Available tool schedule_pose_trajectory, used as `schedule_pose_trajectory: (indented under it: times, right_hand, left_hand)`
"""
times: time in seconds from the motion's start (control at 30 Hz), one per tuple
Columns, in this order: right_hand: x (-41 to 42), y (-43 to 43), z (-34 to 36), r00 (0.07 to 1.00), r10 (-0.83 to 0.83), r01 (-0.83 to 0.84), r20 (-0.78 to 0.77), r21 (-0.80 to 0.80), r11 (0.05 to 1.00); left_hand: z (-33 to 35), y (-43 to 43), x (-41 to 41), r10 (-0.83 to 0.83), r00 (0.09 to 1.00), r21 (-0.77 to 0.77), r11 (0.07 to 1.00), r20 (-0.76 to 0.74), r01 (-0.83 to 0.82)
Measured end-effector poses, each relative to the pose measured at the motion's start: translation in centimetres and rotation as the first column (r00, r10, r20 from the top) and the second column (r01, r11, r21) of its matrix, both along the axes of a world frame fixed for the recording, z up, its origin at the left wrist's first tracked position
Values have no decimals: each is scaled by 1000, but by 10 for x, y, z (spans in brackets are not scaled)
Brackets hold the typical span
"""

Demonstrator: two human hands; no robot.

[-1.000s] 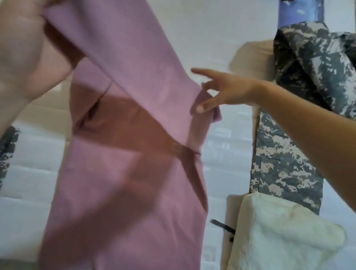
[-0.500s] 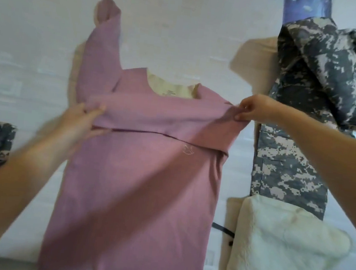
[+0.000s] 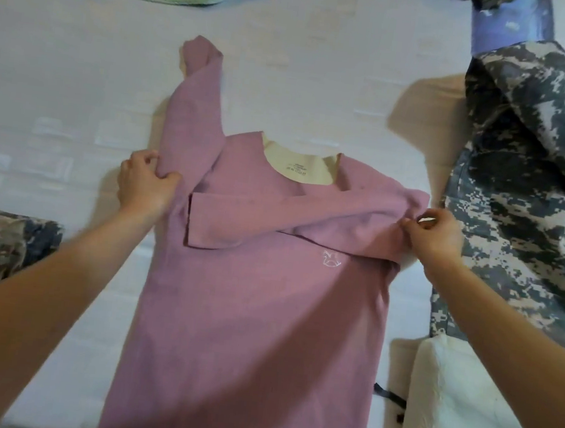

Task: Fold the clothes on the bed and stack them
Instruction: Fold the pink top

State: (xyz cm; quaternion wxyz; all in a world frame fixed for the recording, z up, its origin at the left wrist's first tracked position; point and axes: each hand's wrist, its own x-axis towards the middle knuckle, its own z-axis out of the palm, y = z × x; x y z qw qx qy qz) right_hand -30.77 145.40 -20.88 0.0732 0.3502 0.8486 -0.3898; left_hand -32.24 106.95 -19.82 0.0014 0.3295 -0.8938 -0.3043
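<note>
The pink shirt lies flat on the bed in the frame's centre, one sleeve folded across the chest. The left hand pinches its left shoulder; the right hand pinches the right shoulder fold. Camouflage clothes lie at right

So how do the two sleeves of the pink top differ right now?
The right sleeve is folded flat across the chest, its cuff pointing toward the left hand; the left sleeve sticks up and away from the body, not yet folded. The right hand pinches the right sleeve at its shoulder fold, while the left hand grips the left sleeve near its base. Both belong to the pink top lying on the bed.
</note>
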Motion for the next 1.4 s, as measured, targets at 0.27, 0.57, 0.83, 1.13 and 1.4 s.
schedule_pose_trajectory:
  times: [0.27,0.57,0.83,1.13,1.4]
  right_hand:
    - [25,-112,-12,438,896,-864,65,307,400]
    - [9,-126,-25,420,888,-906,184,133,401]
    - [60,-66,-5,768,636,-544,-73,450,708]
    - [62,-11,1,721,693,-563,-12,572,597]
    - [60,-76,13,745,667,-565,1,532,631]
  left_hand:
    - [0,-11,-38,95,995,323,941,43,-104]
    - [-30,28,28,-681,721,-229,687,130,690]
    - [6,13,-33,-165,981,432,881,-103,193]
    - [-13,19,7,-64,998,499,865,27,42]
    - [-3,-5,11,-168,985,-23,986,-50,167]
